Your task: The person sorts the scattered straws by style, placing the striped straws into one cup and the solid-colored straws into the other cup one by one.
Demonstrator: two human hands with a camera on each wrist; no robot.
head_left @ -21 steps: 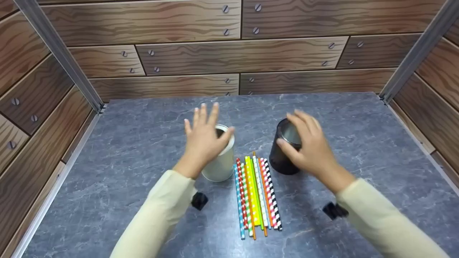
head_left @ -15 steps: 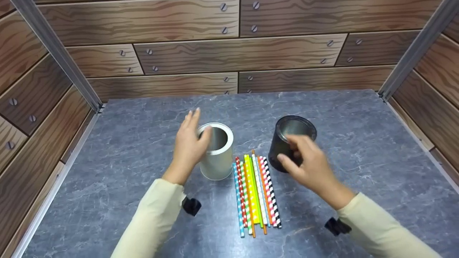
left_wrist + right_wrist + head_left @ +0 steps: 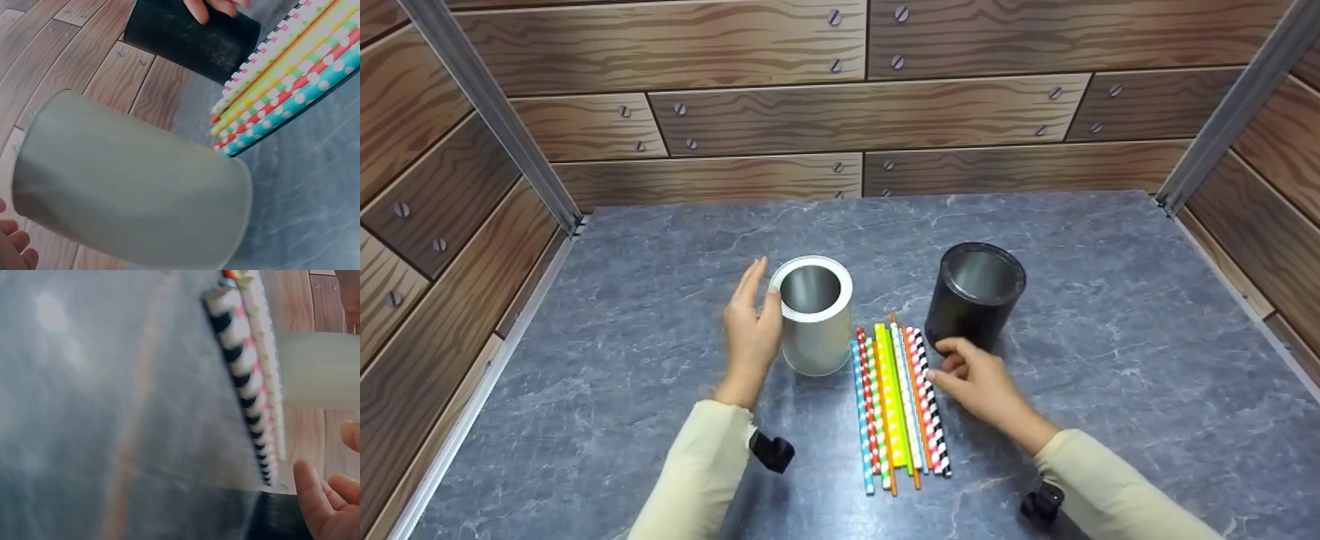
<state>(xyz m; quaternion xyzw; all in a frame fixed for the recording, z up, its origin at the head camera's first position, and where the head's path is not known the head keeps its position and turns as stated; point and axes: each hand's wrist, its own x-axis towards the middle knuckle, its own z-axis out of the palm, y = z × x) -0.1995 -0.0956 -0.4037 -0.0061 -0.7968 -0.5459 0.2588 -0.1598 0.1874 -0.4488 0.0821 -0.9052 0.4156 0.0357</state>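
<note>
My right hand (image 3: 986,384) holds nothing, thumb and fingers apart, at the edge of the straws (image 3: 892,405), contact unclear. They lie to its left, long axis running away from me; my left hand (image 3: 754,330), fingers extended beside the white can (image 3: 817,349), is farther off.

High and close views, straws (image 3: 894,397) shared

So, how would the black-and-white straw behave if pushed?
The black-and-white straw looks slim and round, so probably rolls, though the pink-striped straw beside it may block one way. Lying straight, it seems fairly stiff.
</note>
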